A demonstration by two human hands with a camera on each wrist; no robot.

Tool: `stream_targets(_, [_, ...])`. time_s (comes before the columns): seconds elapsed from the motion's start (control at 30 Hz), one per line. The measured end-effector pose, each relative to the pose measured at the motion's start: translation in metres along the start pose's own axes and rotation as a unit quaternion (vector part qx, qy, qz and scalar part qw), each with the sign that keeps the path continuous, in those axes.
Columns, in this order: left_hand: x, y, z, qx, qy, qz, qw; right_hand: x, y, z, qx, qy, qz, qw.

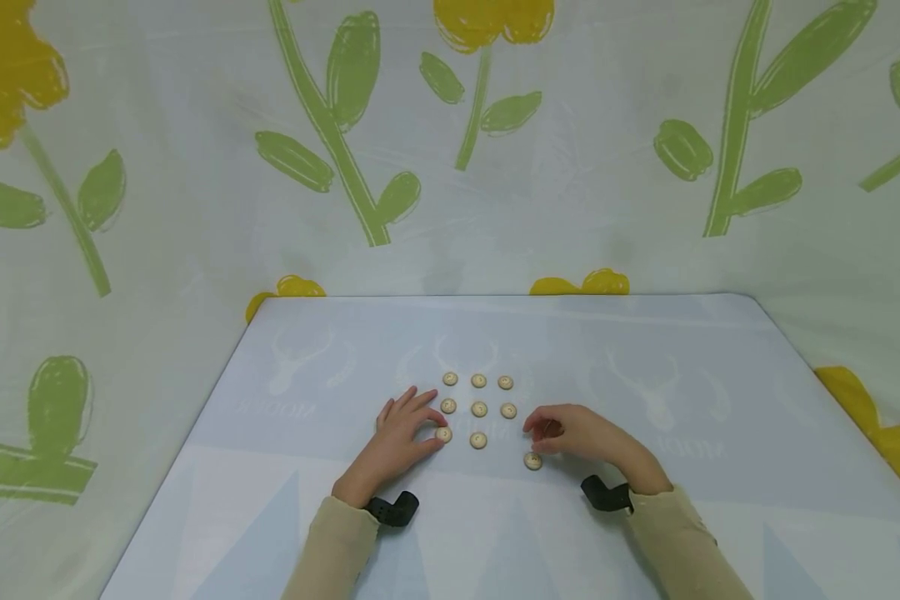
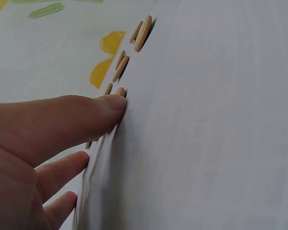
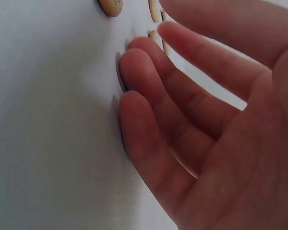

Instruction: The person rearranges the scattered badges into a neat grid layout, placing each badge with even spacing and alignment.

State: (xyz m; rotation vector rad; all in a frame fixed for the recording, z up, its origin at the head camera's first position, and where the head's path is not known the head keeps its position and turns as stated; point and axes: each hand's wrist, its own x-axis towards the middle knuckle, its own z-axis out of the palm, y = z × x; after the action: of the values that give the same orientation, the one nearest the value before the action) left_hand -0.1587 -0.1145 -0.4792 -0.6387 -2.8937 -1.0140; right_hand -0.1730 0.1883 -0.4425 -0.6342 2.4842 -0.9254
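Note:
Small round wooden discs with dark markings lie in rows on the table. My left hand point(image 1: 397, 435) pinches the front-left wooden disc point(image 1: 443, 434) between thumb and index finger. In the left wrist view the thumb point(image 2: 62, 117) covers most of that disc, with its edge showing above the tip. My right hand point(image 1: 581, 433) holds nothing; its fingers are loosely bent, and in the right wrist view the fingertips point(image 3: 137, 67) rest at the table surface. Just beside its thumb lies another wooden disc point(image 1: 532, 461), lower and farther right than the front-middle disc point(image 1: 478, 440).
Beyond the front discs are a middle row, including a centre disc point(image 1: 479, 409), and a back row, including a middle disc point(image 1: 478, 381). The pale patterned table point(image 1: 232, 500) ends against a flower-print cloth point(image 1: 570, 208). Each wrist wears a black camera band point(image 1: 397, 508).

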Motion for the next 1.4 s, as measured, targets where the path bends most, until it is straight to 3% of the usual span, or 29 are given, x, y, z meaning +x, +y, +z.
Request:
stream_targets(0.17, [0.0002, 0.0006, 0.0000, 0.005, -0.001, 0.001, 1.0000, -0.0027, -0.0007, -0.0007, 0.001, -0.016, -0.009, 0.9998])
stream_targets(0.83, [-0.0001, 0.0001, -0.0011, 0.009, -0.001, -0.002, 1.0000, -0.0018, -0.0031, 0.0058, -0.076, -0.011, -0.050, 0.9958])
stream_targets(1.4, [0.0006, 0.0005, 0.0011, 0.011, -0.003, -0.007, 0.9999, -0.0032, -0.0060, 0.0049, -0.056, -0.029, -0.026, 0.9977])
